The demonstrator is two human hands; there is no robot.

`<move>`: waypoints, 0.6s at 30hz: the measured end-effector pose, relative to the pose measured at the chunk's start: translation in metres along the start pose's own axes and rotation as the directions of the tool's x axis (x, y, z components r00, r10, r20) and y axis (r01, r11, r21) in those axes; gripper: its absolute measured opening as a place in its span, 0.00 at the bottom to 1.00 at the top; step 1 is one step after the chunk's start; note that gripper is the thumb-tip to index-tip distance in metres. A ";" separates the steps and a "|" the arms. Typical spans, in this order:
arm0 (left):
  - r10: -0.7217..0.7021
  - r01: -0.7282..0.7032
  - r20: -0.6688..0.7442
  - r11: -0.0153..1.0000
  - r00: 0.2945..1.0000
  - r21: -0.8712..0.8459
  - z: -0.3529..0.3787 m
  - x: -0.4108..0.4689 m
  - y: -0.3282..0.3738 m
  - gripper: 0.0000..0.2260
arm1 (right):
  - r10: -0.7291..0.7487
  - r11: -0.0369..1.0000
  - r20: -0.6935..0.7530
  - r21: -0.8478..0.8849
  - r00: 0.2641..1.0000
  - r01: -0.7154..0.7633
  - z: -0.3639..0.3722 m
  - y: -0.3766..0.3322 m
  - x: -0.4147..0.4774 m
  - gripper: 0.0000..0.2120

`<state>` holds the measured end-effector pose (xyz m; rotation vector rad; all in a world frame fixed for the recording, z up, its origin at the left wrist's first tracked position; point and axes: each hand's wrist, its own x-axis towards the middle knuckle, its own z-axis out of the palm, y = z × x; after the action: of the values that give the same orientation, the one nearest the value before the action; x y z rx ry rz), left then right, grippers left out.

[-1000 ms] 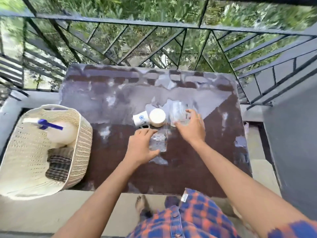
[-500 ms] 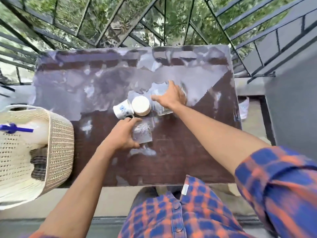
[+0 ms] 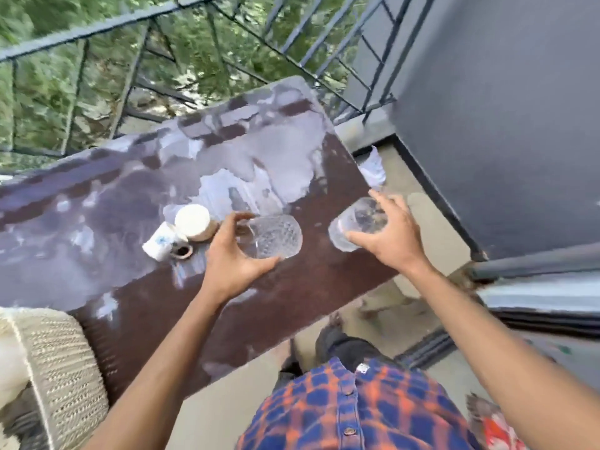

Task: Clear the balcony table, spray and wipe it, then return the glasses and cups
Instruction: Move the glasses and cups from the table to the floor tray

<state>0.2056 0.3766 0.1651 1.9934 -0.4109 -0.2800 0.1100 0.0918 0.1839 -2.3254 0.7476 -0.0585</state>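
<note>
My left hand (image 3: 232, 258) grips a clear textured glass (image 3: 279, 237), lifted and tilted over the dark brown balcony table (image 3: 146, 303). My right hand (image 3: 389, 235) holds a second clear glass (image 3: 352, 227) above the table's right edge. Two cups remain on the table left of my left hand: a white cup with a blue print (image 3: 160, 243), lying on its side, and a cream-white cup (image 3: 194, 222), bottom up. The tabletop shows pale glossy patches.
A cream woven basket (image 3: 61, 368) stands at the table's near left corner. A black metal railing (image 3: 136, 92) runs behind the table. A grey wall (image 3: 503, 125) rises on the right. A crumpled white bag (image 3: 373, 172) lies on the floor past the table's right edge.
Both hands have lifted the two glasses off the table and carried them to the right. The view has swung right, pushing the basket to the left edge.
</note>
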 end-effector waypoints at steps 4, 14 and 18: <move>0.158 -0.152 0.168 0.987 0.973 -0.047 0.072 0.017 0.041 0.33 | 0.169 0.984 -0.180 -0.022 0.969 -0.176 -0.048 0.084 -0.056 0.41; 0.157 -0.353 0.613 0.911 0.774 0.212 0.292 0.043 0.097 0.37 | 0.465 0.885 -0.138 0.052 0.874 -0.463 -0.061 0.280 -0.062 0.42; 0.077 -0.346 0.660 0.893 0.747 0.287 0.376 0.077 0.093 0.38 | 0.424 0.906 -0.034 0.039 0.905 -0.422 -0.045 0.334 -0.022 0.42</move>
<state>0.1217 0.0001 0.0825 2.1714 -1.2168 -0.7885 -0.0857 -0.1236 0.0134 -2.0882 1.2490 0.0752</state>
